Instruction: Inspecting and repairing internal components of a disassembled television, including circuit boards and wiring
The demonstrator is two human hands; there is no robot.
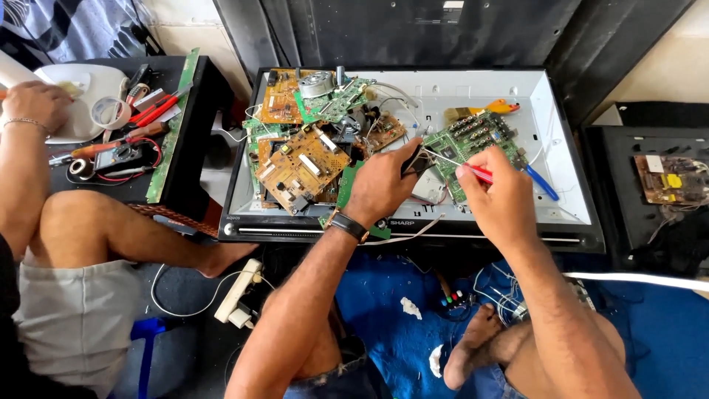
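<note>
Left hand (380, 185) is closing on a small dark part (418, 159); right hand (498, 193) is pinching a red-handled tool (464, 167), tip touching the green circuit board (476, 140) lying mid-panel, toward the white panel's (569, 177) right edge.

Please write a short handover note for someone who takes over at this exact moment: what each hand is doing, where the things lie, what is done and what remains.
Left hand: closed on a small dark tool, tip at the green circuit board.
Right hand: holds a red-handled tool, its metal tip on the same board.
The board lies inside the opened white TV panel, with blue-handled pliers beside it. A brown board and more boards are piled at the panel's left.
Another person's hand rests on the side table with a multimeter.
Done: panel open, boards out. Left: the work on the green board is in progress; its state cannot be judged.
</note>
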